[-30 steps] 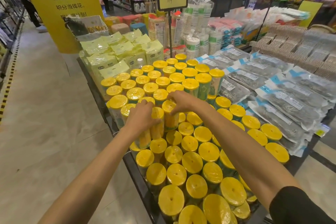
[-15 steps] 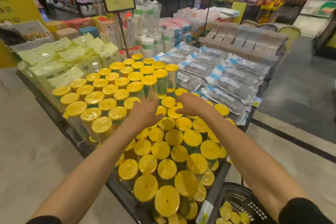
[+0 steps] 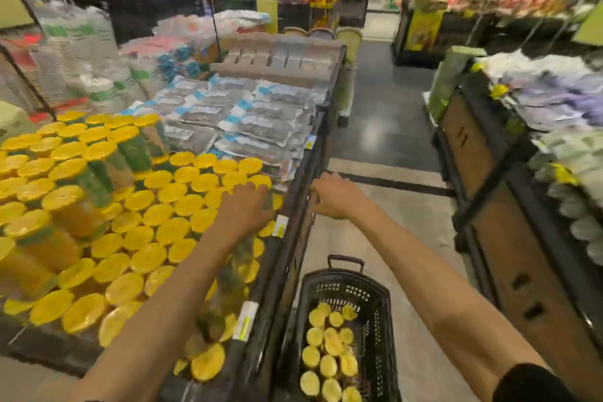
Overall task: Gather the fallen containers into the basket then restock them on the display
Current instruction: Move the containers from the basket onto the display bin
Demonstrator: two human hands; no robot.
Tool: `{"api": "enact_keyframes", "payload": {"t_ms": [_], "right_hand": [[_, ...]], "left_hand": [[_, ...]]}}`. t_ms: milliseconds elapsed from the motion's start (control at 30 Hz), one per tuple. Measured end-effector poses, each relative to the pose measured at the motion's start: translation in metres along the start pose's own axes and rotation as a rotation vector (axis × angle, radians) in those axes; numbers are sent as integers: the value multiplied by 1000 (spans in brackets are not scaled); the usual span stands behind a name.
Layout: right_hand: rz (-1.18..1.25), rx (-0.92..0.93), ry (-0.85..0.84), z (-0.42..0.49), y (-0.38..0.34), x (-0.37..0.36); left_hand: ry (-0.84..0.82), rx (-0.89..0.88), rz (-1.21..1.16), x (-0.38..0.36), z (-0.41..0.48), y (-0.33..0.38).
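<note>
Yellow-lidded containers [image 3: 329, 365] stand in the basket [image 3: 380, 320] on the floor [image 3: 408, 238] as the left hand [image 3: 243, 209], fingers flat, rests on lids [image 3: 202, 220] at the display bench's [image 3: 287, 258] crowded edge, where a nudge could topple a row; the right hand's [image 3: 337, 196] grip is unclear.

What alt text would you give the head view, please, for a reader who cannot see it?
Two bare hands reach forward in a shop: the left hand over yellow-lidded containers packed on a display, the right hand by the display's edge. Below them, a dark basket on the floor holds more such containers.
</note>
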State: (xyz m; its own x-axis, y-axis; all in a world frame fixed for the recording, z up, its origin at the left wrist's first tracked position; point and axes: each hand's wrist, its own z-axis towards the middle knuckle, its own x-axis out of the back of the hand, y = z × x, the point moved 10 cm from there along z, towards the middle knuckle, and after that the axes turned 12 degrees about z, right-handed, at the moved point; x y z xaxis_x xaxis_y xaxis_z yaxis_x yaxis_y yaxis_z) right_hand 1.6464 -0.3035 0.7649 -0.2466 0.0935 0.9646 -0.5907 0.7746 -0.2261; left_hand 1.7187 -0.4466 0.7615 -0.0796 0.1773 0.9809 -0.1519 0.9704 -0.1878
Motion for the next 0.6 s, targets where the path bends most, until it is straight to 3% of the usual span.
{"api": "enact_keyframes", "payload": {"t_ms": [267,600], "right_hand": [[89,-148,47,-118,134,-6],[131,-275,22,-186,245,-18]], "left_hand": [[13,-99,-18,18,-21,179],[31,-193,-23,36,-12,289]]}}
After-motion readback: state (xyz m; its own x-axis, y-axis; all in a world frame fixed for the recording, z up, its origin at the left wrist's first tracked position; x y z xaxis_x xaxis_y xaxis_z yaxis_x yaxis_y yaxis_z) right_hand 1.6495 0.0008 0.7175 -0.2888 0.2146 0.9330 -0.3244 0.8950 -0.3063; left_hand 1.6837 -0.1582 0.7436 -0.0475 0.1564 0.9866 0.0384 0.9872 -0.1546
